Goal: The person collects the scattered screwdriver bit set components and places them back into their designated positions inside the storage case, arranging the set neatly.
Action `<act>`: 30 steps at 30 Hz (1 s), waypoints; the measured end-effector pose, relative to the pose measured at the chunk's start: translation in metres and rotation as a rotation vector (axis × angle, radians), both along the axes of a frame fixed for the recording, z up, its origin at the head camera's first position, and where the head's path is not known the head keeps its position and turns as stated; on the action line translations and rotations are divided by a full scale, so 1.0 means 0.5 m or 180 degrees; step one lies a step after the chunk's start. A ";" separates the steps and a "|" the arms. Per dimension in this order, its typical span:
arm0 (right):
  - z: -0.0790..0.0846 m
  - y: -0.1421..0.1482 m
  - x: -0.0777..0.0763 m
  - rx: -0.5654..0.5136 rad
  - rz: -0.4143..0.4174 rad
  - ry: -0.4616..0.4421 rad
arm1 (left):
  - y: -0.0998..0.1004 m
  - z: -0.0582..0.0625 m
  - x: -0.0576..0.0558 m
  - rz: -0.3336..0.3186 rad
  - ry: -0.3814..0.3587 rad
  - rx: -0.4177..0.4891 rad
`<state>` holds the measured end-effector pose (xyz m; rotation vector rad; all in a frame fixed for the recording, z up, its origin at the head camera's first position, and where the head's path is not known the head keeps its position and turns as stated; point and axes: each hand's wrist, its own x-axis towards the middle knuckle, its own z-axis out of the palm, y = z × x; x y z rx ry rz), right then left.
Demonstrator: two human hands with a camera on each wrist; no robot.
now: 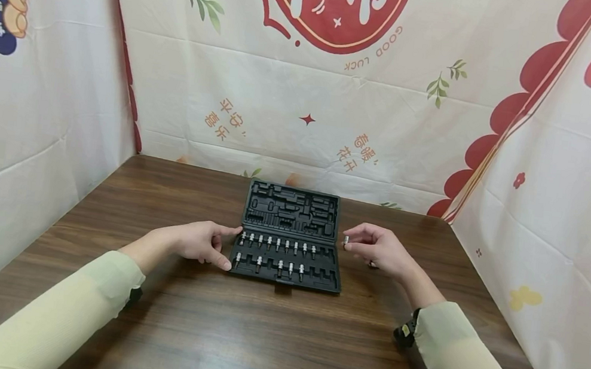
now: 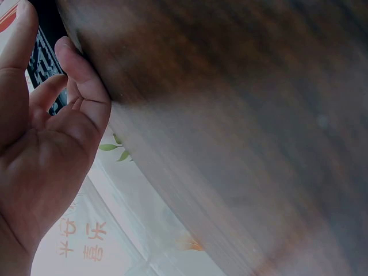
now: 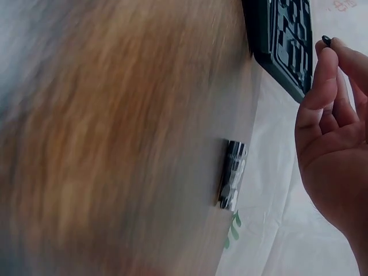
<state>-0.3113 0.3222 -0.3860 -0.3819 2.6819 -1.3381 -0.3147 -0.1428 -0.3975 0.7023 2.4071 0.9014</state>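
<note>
Sockets (image 1: 278, 244) in the case (image 1: 293, 208) show only in head view.

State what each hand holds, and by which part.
Right hand: a bit, pinched between thumb and finger, exact part unclear. Left hand: nothing, though it touches the case.

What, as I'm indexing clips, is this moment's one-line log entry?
left hand: touching socket-bit case | right hand: pinching socket bit beside case | case: open, partly filled
</note>
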 end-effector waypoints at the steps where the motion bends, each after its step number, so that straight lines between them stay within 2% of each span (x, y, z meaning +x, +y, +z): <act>1: -0.001 -0.003 -0.001 0.0009 -0.0002 0.0010 | 0.000 0.000 0.000 0.0013 0.0000 0.0000; 13: -0.012 -0.039 -0.018 0.0162 -0.0027 0.0012 | 0.000 -0.002 -0.001 0.0037 0.0002 0.0001; 30: -0.028 -0.072 -0.038 0.0236 0.0251 -0.0022 | -0.003 -0.004 -0.004 -0.0018 0.0024 0.0012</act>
